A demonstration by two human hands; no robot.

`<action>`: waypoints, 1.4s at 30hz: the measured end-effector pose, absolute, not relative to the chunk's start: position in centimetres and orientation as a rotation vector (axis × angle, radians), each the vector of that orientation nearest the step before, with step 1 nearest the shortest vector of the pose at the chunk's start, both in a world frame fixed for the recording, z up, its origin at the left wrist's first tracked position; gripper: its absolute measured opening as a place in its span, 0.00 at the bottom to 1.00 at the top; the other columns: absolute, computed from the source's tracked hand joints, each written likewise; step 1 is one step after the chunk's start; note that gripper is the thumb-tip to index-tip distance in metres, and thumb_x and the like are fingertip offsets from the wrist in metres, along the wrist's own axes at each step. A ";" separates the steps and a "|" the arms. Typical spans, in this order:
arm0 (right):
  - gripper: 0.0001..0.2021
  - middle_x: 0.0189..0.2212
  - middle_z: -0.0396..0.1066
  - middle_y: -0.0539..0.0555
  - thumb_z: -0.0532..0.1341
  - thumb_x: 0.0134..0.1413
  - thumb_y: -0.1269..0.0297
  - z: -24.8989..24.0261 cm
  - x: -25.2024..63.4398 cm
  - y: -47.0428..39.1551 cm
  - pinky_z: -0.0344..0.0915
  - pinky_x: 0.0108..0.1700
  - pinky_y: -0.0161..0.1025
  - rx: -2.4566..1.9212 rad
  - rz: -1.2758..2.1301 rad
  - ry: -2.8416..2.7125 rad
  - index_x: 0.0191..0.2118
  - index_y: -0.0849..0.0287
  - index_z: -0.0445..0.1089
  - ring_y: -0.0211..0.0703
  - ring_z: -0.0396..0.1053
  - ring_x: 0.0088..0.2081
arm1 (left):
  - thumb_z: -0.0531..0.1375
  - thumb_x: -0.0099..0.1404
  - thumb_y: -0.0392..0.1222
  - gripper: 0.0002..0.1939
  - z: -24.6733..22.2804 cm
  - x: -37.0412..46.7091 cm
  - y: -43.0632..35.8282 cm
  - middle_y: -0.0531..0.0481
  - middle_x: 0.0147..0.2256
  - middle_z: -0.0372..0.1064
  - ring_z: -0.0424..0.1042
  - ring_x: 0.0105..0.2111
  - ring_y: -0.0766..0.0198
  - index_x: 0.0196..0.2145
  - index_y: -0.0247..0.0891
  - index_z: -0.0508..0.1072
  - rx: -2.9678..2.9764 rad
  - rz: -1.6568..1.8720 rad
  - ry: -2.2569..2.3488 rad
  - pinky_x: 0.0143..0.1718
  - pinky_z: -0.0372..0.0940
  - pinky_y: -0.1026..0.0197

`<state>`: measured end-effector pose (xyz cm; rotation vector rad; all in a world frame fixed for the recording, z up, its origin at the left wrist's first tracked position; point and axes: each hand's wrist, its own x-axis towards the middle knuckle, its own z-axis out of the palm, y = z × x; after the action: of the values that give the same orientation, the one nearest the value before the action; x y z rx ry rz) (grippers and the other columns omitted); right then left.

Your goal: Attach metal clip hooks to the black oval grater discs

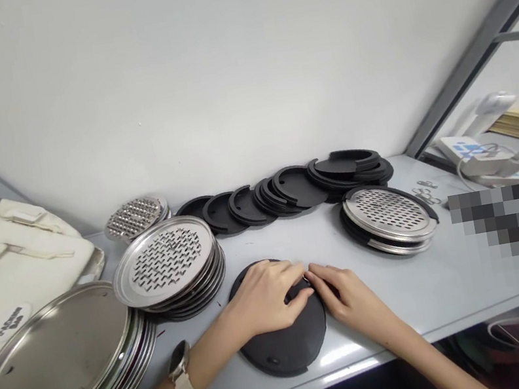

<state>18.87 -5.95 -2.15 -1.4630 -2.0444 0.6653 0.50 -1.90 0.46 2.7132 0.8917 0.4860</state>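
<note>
A black round plate [292,345] lies on the table in front of me, with a small raised knob near its lower edge. My left hand [269,296] rests over its upper part, thumb and fingers closing toward the right rim. At that same rim my right hand [348,292] has thumb and forefinger pinched together, close to the left fingertips. Something small and shiny glints between the two hands; its shape is too small to make out. Fingers cover the plate's upper right part.
Slotted metal grater discs [166,263] are stacked at left, behind larger steel lids [59,367]. Black rimmed discs [298,188] line the wall. At right sits a grater disc in a black holder [387,213], near small metal rings [426,194]. A cream bag [7,263] stands far left.
</note>
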 end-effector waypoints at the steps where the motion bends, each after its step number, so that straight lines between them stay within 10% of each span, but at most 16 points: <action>1: 0.13 0.23 0.62 0.48 0.46 0.66 0.63 -2.2 18.9 -6.0 0.53 0.31 0.36 -1.461 0.675 -2.025 0.28 0.56 0.57 0.40 0.60 0.26 | 0.56 0.66 0.43 0.06 0.5 0.5 -1.9 0.52 0.30 0.66 0.68 0.31 0.61 0.36 0.38 0.68 2.686 0.501 0.909 0.35 0.60 0.60; 6: 0.13 0.23 0.59 0.46 0.49 0.66 0.59 -2.2 18.9 -6.0 0.53 0.29 0.34 -1.416 0.794 -1.888 0.30 0.57 0.60 0.37 0.57 0.25 | 0.54 0.68 0.43 0.13 0.8 0.3 -2.0 0.49 0.40 0.65 0.69 0.35 0.62 0.50 0.40 0.64 2.621 0.521 0.864 0.37 0.62 0.61; 42: 0.08 0.26 0.67 0.50 0.57 0.61 0.62 -1.7 19.7 -6.8 0.61 0.37 0.36 -1.312 0.538 -1.589 0.31 0.57 0.65 0.40 0.67 0.31 | 0.58 0.64 0.38 0.03 0.5 0.2 -1.0 0.54 0.33 0.65 0.63 0.28 0.70 0.34 0.38 0.71 2.071 0.716 0.867 0.31 0.60 0.67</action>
<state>19.72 -6.76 -1.66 -1.3116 -1.5892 0.5376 0.20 -1.04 0.52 2.0709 0.8674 0.7162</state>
